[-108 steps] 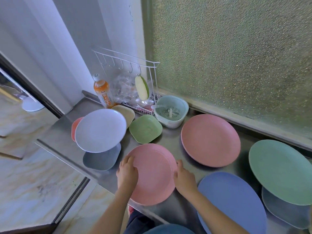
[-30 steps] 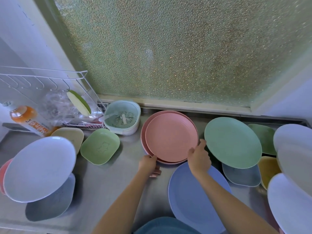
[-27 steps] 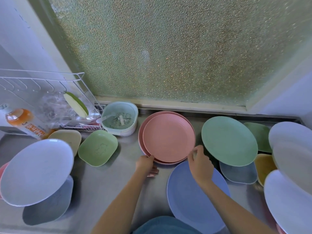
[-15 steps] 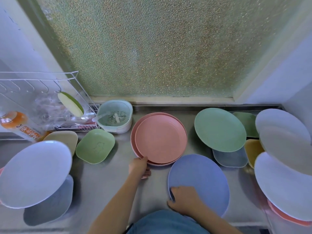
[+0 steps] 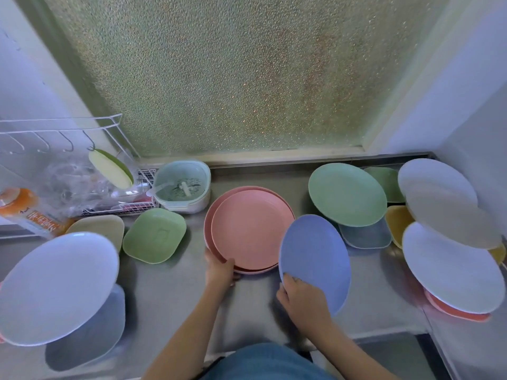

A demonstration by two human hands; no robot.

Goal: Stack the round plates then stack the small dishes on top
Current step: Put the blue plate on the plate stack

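Right hand: the right hand [image 5: 303,300] is curled round the near-left rim of the blue round plate [image 5: 315,259]; the plate is held tilted above the steel counter [image 5: 170,292], its far edge overlapping the pink stack at 3 o'clock.
Left hand: the left hand [image 5: 220,270] is closed on the rim of the pink plates [image 5: 251,229] at about 7 o'clock (thumb on top, fingers underneath); two pink round plates are stacked here, the upper one set slightly off-centre.
Green plate: a green round plate [image 5: 347,193] is seen at 2 o'clock from the pink stack, resting over a grey-blue small dish [image 5: 367,237]; a yellow small dish [image 5: 397,220] lies just beside it.
Right edge: pale round plates [image 5: 452,264] are overlapped there.
Left side: a green small dish [image 5: 155,234] and a beige small dish [image 5: 98,227] lie at 9 o'clock; a white round plate [image 5: 55,286] is propped over a grey dish [image 5: 90,341].
Back: a strainer basket [image 5: 182,186] stands at 11 o'clock.
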